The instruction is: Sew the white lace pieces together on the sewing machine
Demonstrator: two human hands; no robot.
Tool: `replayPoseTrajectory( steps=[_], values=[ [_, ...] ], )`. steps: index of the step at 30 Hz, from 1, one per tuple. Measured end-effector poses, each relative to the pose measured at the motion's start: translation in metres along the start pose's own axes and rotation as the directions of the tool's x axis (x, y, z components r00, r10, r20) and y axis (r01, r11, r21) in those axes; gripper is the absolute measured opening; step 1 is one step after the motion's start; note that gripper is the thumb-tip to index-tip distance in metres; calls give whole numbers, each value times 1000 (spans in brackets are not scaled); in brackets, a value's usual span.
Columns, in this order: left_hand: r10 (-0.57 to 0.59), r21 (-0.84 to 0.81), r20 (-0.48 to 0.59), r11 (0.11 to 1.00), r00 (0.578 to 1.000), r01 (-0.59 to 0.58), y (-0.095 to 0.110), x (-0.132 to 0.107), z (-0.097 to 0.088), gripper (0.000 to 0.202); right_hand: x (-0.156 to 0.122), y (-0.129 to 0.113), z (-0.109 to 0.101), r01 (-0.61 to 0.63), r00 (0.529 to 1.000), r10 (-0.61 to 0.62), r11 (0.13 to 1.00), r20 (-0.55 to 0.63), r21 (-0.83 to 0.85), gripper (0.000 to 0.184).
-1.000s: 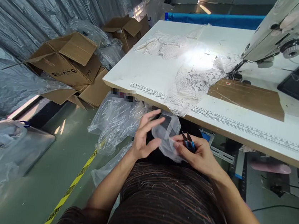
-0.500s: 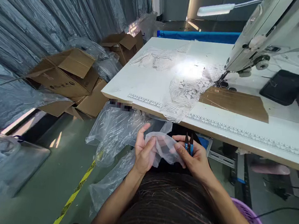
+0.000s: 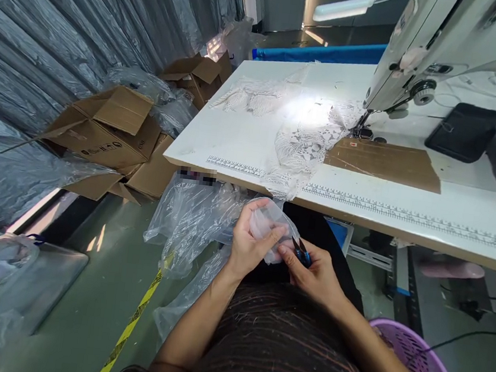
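My left hand (image 3: 250, 247) is closed on a small piece of sheer pale fabric (image 3: 266, 223), held over my lap just below the table's front edge. My right hand (image 3: 314, 274) pinches the same fabric with its fingertips and also holds small blue-handled thread snips (image 3: 301, 251), blades pointing up and away. The two hands touch at the fabric. White lace fabric (image 3: 300, 144) lies on the white sewing table (image 3: 244, 144) and hangs over its front edge, running back to the needle of the sewing machine (image 3: 430, 39).
A brown cardboard sheet (image 3: 383, 156) and a black pouch (image 3: 462, 131) lie on the table. Clear plastic bags (image 3: 190, 221) hang at my left knee. Open cardboard boxes (image 3: 106, 128) sit on the floor at left. A purple basket (image 3: 422, 364) stands at lower right.
My left hand, open and spread a second ago, has closed on the sheer fabric and bunched it up. Both hands have drawn together. The view has shifted, bringing the purple basket in.
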State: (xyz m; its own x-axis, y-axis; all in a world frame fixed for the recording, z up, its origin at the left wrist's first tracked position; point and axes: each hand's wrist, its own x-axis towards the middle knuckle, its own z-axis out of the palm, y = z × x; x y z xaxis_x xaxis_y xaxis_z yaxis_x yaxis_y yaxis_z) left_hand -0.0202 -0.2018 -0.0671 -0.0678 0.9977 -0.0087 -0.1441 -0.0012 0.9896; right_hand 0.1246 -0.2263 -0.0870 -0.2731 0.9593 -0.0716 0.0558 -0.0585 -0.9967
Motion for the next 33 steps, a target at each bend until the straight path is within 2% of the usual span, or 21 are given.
replayPoseTrajectory(
  steps=[2, 5, 8, 12, 17, 20, 24, 28, 33],
  values=[
    [40, 13, -3, 999, 999, -40, 0, 2, -1, 45, -1, 1, -1, 27, 999, -27, 999, 20, -23, 29],
    [82, 76, 49, 993, 995, -86, -3, 4, -4, 13, 0, 3, -2, 61, 997, -60, 998, 45, -31, 29],
    [85, 99, 56, 991, 995, -91, -5, 4, -4, 7, 0, 3, -1, 87, 995, -84, 995, 59, -55, 30],
    [33, 44, -17, 999, 999, -32, -3, 5, 2, 16, 0, 5, -1, 152, 988, -152, 978, 13, -145, 26],
    [7, 40, -31, 999, 1000, -6, 3, 9, 3, 17, -1, 2, -6, 152, 944, -207, 964, -256, -219, 19],
    [11, 98, -6, 995, 1000, -10, 5, 11, 0, 14, 2, 1, -8, 114, 967, -158, 970, -202, -216, 20],
    [1, 187, 9, 982, 1000, -2, 5, 11, -3, 17, 4, 6, -7, 30, 995, -41, 992, -86, -123, 37],
    [-41, 156, 49, 987, 998, 33, 5, 9, -4, 24, 4, 15, -4, -41, 992, 35, 998, -120, -41, 48],
    [-34, 193, 57, 981, 998, 22, 4, 9, -4, 27, 3, 17, -4, -89, 989, 82, 995, -124, -50, 54]
  ],
)
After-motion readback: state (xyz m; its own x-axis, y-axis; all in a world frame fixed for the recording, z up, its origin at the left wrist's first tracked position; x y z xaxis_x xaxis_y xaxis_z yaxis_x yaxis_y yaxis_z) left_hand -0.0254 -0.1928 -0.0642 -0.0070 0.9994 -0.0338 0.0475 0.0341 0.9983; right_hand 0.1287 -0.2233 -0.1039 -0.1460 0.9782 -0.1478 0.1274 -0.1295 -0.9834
